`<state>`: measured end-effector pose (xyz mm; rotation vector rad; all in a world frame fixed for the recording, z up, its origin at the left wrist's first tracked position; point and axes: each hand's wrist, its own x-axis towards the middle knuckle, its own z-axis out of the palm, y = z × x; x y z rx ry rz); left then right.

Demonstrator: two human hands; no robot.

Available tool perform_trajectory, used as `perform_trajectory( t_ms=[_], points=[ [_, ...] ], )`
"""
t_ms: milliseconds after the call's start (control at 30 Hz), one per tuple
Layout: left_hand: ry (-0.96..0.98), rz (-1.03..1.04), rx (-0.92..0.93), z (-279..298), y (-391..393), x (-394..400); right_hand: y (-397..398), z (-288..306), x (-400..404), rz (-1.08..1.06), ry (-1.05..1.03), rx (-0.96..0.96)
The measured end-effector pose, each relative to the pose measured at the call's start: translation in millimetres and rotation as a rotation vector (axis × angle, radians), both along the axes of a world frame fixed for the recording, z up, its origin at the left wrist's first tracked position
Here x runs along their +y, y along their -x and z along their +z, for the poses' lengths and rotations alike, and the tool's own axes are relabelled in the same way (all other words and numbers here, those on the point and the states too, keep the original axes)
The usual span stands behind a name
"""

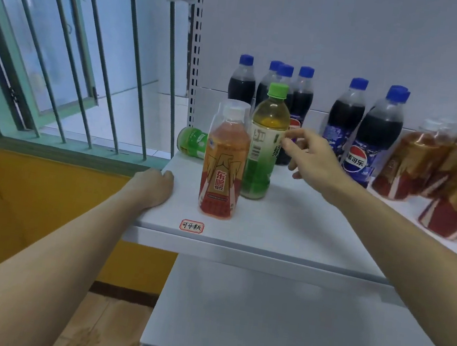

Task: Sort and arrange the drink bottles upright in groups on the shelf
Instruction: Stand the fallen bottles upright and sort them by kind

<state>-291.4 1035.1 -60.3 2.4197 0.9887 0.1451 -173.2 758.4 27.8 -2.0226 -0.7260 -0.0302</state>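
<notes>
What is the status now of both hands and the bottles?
Left hand resting on white shelf edge. Right hand open, fingertips at upright green-capped tea bottle. Orange energy-drink bottle close beside. One green bottle lying down behind.

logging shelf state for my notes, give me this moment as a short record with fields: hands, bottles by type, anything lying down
left hand: left hand rests on the shelf corner, holding nothing
right hand: right hand reaches at the green tea bottle, fingers open, grip not closed
front pair: orange energy drink bottle upright beside the green tea bottle
cola group: cola bottles upright at the back
right group: amber bottles, blurred
lying down: green bottle on its side
shelf tag: label sticker
</notes>
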Motion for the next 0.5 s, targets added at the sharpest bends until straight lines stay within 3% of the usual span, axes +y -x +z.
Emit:
perform_trajectory(
  t_ms=[167,500],
  points=[
    [0.010,-0.004,0.007,1.0,-2.1,0.0,7.1,-36.1,-2.6,-0.125,-0.062,0.002],
    [0.015,-0.085,0.070,0.2,-1.4,6.3,75.2,-61.6,4.9,-0.166,-0.168,-0.313]
  ],
)
